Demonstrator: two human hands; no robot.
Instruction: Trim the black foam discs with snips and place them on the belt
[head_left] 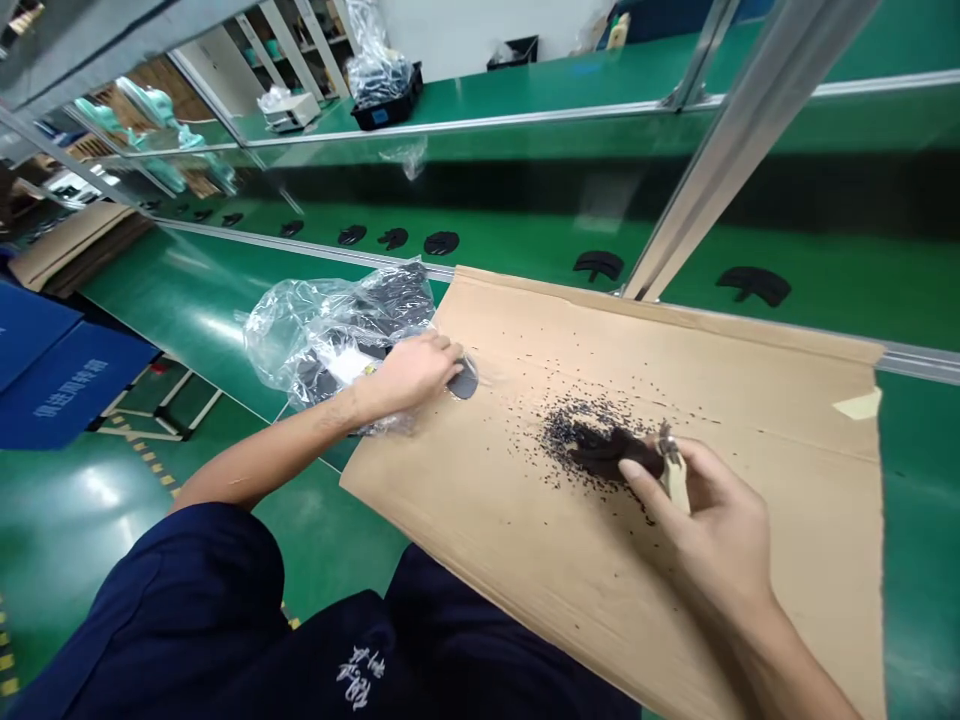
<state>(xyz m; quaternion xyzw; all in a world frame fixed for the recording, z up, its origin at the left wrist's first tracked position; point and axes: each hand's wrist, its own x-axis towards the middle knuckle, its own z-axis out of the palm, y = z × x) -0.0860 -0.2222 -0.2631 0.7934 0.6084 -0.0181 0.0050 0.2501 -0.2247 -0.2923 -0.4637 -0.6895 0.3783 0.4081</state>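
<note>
My left hand (420,372) reaches to the left edge of the cardboard sheet, its fingers closed on a dark, flat, rounded piece (464,379). Right beside it lies a clear plastic bag (315,325) with dark pieces inside. My right hand (720,515) is wrapped round small cutting pliers (676,482) with pale handles and a metal head. Its thumb tip touches a black part (606,452) in the middle of the cardboard; whether the hand grips this part too, I cannot tell. Many tiny black bits (562,425) are scattered around it.
The cardboard sheet (510,560) covers the green bench. Behind it, several black fan-shaped parts (598,265) lie in a row on a green surface. A metal upright (750,150) rises at the back right. A blue box (82,370) stands at the left.
</note>
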